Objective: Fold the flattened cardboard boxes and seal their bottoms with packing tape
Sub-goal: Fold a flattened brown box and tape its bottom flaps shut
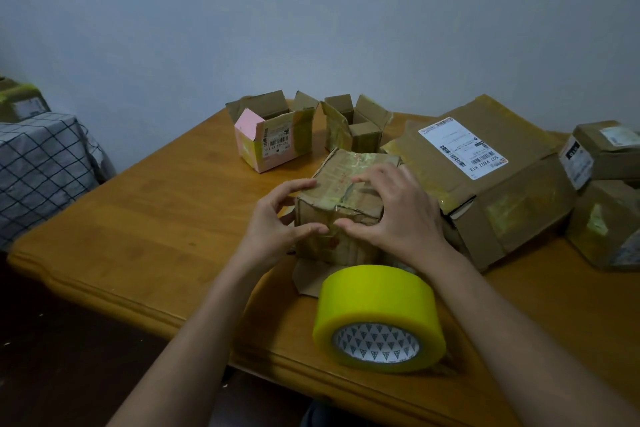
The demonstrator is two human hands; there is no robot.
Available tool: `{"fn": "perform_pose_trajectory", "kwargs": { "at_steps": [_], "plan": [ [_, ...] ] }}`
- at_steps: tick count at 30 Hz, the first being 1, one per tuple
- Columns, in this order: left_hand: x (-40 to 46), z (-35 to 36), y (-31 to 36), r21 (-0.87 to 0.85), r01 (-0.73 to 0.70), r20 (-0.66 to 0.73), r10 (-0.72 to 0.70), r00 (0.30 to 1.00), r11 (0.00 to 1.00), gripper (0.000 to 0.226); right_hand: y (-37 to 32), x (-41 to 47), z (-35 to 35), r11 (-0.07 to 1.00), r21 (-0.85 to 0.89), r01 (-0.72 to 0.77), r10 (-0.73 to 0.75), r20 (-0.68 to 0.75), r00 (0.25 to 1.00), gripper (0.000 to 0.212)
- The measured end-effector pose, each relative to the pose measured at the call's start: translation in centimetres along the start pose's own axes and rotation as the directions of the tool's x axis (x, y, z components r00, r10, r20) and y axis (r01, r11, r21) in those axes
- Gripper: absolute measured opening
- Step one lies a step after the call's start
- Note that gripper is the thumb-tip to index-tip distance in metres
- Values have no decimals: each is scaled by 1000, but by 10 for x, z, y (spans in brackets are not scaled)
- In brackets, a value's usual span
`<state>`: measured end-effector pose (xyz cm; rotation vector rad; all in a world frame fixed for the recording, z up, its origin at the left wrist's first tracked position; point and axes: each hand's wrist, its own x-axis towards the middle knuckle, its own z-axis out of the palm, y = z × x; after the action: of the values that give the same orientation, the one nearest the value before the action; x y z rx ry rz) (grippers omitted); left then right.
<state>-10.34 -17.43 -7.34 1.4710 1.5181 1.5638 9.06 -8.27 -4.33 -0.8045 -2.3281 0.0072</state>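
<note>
A small brown cardboard box [346,177] stands on the wooden table [166,229] with its closed flaps up; old clear tape runs over the seam. My left hand [277,222] grips its left near corner, thumb on the front face and fingers on the top. My right hand [394,208] lies over the right side of the top, thumb pressed on the front face beside the left thumb. One loose flap sticks out flat under the box towards me. A wide roll of yellow packing tape [379,319] lies on its side just in front of the box, between my forearms.
Behind stand a pink-sided open box [266,135] and another open box [356,125]. A large labelled box [485,177] lies right of the small box, with two more boxes [606,191] at the far right. A checked cloth [41,163] covers something at left. The table's edge runs near me.
</note>
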Motion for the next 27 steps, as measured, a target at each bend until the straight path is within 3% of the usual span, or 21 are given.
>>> {"fn": "perform_pose_trajectory", "kwargs": {
  "at_steps": [10, 13, 14, 16, 18, 19, 20, 23, 25, 27],
  "plan": [
    [-1, 6, 5, 35, 1, -34, 0, 999, 999, 60, 2, 0, 2, 1000, -14, -7, 7, 4, 1000, 61],
    [0, 5, 5, 54, 21, -33, -20, 999, 998, 59, 2, 1, -2, 1000, -22, 3, -1, 62, 998, 59],
    [0, 4, 6, 67, 32, -26, -30, 999, 997, 59, 5, 1, -4, 1000, 22, 18, -21, 99, 995, 58],
    [0, 1, 8, 89, 47, -14, -46, 999, 995, 61, 11, 2, -14, 941, 335, -57, 13, 132, 991, 55],
    [1, -3, 11, 68, 61, -12, -61, 998, 996, 60, 17, 5, -27, 730, 647, -221, 185, 124, 975, 48],
    [2, -5, 14, 50, 64, -17, -63, 998, 997, 57, 20, 8, -29, 688, 673, -273, 272, 110, 956, 44],
    [4, -6, 16, 33, 63, -27, -62, 998, 997, 55, 24, 13, -30, 716, 613, -334, 338, 113, 934, 43],
    [12, -7, 21, 58, 83, -140, -74, 987, 995, 51, 32, 26, -21, 728, 396, -560, 475, 297, 828, 63],
    [15, -10, 15, 182, 175, -302, -115, 946, 968, 43, 35, 31, -13, 643, 423, -638, 489, 414, 768, 88],
    [15, -14, 5, 167, 287, -418, -196, 887, 943, 33, 34, 34, -10, 583, 487, -650, 459, 463, 758, 106]
  ]
}}
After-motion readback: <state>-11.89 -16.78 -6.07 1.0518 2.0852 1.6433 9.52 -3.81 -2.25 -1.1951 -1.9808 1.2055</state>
